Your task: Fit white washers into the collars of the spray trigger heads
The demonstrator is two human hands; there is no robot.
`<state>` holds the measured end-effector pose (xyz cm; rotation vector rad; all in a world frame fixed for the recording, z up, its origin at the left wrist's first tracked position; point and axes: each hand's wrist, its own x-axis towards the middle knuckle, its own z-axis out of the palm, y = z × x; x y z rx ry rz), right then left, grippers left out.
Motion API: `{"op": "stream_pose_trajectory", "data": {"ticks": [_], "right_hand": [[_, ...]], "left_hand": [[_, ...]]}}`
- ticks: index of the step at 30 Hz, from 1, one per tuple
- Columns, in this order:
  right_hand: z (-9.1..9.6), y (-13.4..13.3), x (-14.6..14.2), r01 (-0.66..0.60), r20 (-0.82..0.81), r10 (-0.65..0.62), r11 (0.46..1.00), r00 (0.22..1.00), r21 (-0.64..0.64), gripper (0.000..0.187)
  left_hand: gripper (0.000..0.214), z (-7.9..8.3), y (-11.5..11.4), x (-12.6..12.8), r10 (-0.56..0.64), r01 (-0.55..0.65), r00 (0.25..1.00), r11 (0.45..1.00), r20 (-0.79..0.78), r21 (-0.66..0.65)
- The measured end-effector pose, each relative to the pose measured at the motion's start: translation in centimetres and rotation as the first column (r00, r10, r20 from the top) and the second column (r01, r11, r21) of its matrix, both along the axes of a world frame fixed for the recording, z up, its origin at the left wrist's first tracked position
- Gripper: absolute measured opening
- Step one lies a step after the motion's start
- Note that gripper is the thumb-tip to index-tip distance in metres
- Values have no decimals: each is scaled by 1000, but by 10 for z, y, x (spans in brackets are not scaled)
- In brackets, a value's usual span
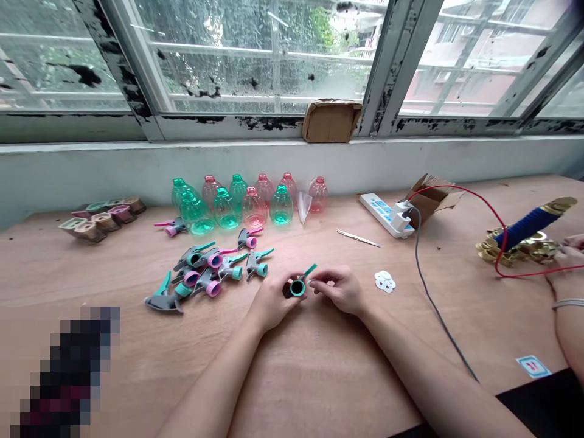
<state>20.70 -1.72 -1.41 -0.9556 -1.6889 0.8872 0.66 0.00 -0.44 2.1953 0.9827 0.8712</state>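
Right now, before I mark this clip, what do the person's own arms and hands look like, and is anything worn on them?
The left hand and right hand are bare, without gloves. The left forearm and right forearm are bare too, showing no sleeves, watches, bracelets or cables.

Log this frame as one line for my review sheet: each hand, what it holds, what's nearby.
Left hand: grips spray head | Right hand: fingertips on same spray head | Nearby: pile of trigger spray heads, plastic bottles | Other person's hand: far right

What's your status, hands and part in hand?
Left hand and right hand holding a teal-collared trigger sprayer head; more sprayer heads to left; Grey power cord off right.
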Motion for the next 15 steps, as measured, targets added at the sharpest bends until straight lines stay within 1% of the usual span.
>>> {"op": "stream_pose_trajectory", "data": {"ticks": [3, 5, 7, 10, 12, 15], "right_hand": [[-3, -3, -9, -5, -79, 1, 998, 997, -55, 22], [-5, -4, -14, 7, -64, -10, 999, 998, -46, 20], [-6, -5, -17, 9, -41, -11, 999, 999, -43, 19], [-8, -5, -19, -7, -30, 5, 998, 1000, -55, 24], [-9, -5, -19, 0, -16, -1, 999, 1000, -40, 26], [-10, -5, -20, 32, 21, -31, 999, 999, -9, 23]], "left_hand": [[34, 0, -1, 0, -25, 25, 1000, 1000, -11, -6], [33, -1, -2, 1, -39, 40, 999, 999, -30, 31], [38, -1, -2, 2, -39, 41, 998, 998, -43, 56], [47, -2, -3, 2, -34, 37, 998, 998, -52, 57], [48, -2, -3, 2, -32, 36, 998, 997, -59, 64], [48, -3, -4, 3, -24, 31, 997, 996, -73, 89]]}}
